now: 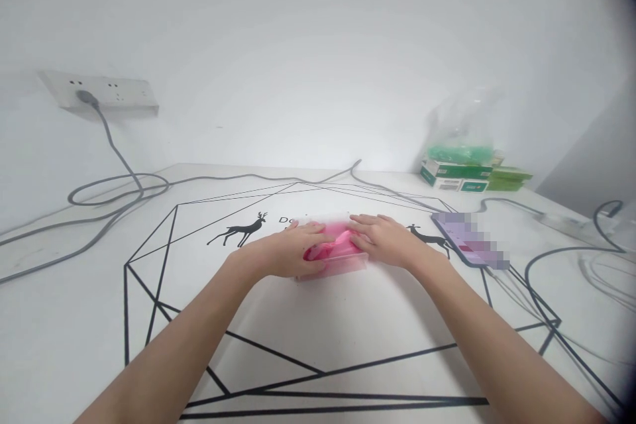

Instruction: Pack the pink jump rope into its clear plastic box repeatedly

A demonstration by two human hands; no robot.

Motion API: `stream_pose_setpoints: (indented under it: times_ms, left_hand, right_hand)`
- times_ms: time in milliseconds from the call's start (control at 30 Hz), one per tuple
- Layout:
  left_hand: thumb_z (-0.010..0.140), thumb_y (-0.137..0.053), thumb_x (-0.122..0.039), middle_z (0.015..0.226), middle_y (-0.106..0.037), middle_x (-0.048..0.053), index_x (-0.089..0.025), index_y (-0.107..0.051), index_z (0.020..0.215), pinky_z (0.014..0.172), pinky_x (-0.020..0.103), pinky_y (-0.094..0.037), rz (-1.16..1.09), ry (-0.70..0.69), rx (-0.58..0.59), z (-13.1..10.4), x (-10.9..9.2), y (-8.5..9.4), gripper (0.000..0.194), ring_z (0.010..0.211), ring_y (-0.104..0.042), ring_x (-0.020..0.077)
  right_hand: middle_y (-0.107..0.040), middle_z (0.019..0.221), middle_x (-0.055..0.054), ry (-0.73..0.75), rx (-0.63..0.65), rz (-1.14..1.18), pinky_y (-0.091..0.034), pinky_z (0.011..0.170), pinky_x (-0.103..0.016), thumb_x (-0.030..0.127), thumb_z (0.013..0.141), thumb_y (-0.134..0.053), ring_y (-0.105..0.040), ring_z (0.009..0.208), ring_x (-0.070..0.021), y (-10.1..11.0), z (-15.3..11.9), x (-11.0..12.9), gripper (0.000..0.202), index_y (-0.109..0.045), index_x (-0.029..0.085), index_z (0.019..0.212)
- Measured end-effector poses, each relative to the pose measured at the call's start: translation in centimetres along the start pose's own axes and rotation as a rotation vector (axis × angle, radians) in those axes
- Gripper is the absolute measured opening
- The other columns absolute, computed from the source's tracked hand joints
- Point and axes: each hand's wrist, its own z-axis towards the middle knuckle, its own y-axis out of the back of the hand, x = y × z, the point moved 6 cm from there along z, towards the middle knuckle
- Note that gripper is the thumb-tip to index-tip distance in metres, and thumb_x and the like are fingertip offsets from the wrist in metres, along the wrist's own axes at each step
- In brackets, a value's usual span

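A clear, box-like container [334,267] with something bright pink [342,242] inside sits on the white table mat. My left hand [293,248] lies over its left side, fingers spread and reaching to the pink material. On the right side, my right hand [380,238] rests with its fingertips at the container's edge, fingers extended. Both hands touch the container from opposite sides. What the pink material is, and the parts under my fingers, I cannot make out.
A phone [470,240] lies to the right, with cables beside it. Green and white boxes [454,175] under a plastic bag [462,126] stand at the back right. A grey cable [112,139] runs from the wall socket [126,94] across the table's back.
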Motion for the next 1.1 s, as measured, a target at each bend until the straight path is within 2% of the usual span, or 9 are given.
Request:
stream_pose_setpoints:
  times_ms: [67,167,333,533,700,933,1100]
  left_hand:
    - [0.096,-0.042,-0.049,0.144,-0.051,0.007,-0.032,-0.052,0.135,0.116,0.052,-0.026,0.026,-0.035,-0.099,0.4,-0.5,-0.1,0.044,0.138,-0.04,0.0299]
    - [0.094,-0.043,-0.059,0.146,-0.05,0.008,-0.03,-0.049,0.139,0.116,0.05,-0.026,0.075,-0.064,-0.183,0.8,-0.4,-0.5,0.054,0.138,-0.04,0.031]
    - [0.094,-0.046,-0.058,0.153,-0.041,0.005,-0.032,-0.045,0.143,0.119,0.046,-0.021,0.09,-0.072,-0.157,1.0,1.0,-0.9,0.056,0.143,-0.034,0.028]
    - [0.093,-0.05,-0.056,0.155,-0.039,0.004,-0.03,-0.046,0.144,0.121,0.046,-0.019,0.069,-0.113,-0.174,1.0,1.7,-1.0,0.057,0.143,-0.033,0.0271]
    - [0.09,-0.057,-0.054,0.157,-0.035,0.002,-0.031,-0.041,0.147,0.123,0.045,-0.014,0.048,-0.096,-0.18,1.1,2.5,-1.2,0.064,0.146,-0.028,0.0241]
    - [0.088,-0.063,-0.048,0.153,-0.042,0.004,-0.029,-0.053,0.138,0.121,0.047,-0.021,0.114,-0.123,-0.241,1.1,2.5,-1.0,0.055,0.142,-0.037,0.0252]
    - [0.087,-0.066,-0.047,0.145,-0.052,0.006,-0.029,-0.06,0.13,0.116,0.043,-0.033,0.186,-0.181,-0.333,0.5,2.3,-0.4,0.047,0.132,-0.05,0.0247]
  right_hand:
    - [-0.049,0.149,-0.01,0.018,0.015,0.002,-0.033,0.111,-0.048,0.034,0.101,-0.028,-0.044,0.138,-0.0235,-0.4,0.1,0.2,0.045,-0.056,0.022,0.135]
    - [-0.045,0.151,-0.013,0.013,0.035,0.002,-0.032,0.112,-0.048,0.033,0.102,-0.025,-0.042,0.139,-0.0228,-0.8,0.1,0.4,0.048,-0.052,0.018,0.139]
    - [-0.047,0.149,-0.015,0.017,0.027,0.002,-0.032,0.112,-0.047,0.032,0.103,-0.025,-0.039,0.141,-0.0233,-0.9,0.1,1.0,0.047,-0.052,0.015,0.136]
    - [-0.052,0.144,-0.014,0.049,0.018,-0.02,-0.036,0.109,-0.04,0.033,0.104,-0.026,-0.047,0.135,-0.0227,-0.6,0.0,1.7,0.043,-0.057,0.016,0.129]
    - [-0.055,0.14,-0.015,0.052,0.007,-0.043,-0.036,0.109,-0.044,0.033,0.104,-0.027,-0.051,0.131,-0.0248,-0.4,-0.2,2.3,0.044,-0.055,0.015,0.133]
    - [-0.053,0.144,-0.014,0.042,-0.032,-0.063,-0.034,0.111,-0.048,0.032,0.104,-0.026,-0.046,0.136,-0.0267,-0.6,-0.2,2.4,0.046,-0.051,0.013,0.137]
    - [-0.057,0.14,-0.012,0.043,-0.047,-0.058,-0.037,0.108,-0.044,0.036,0.103,-0.03,-0.051,0.131,-0.0267,-0.5,-0.2,2.0,0.043,-0.06,0.017,0.127]
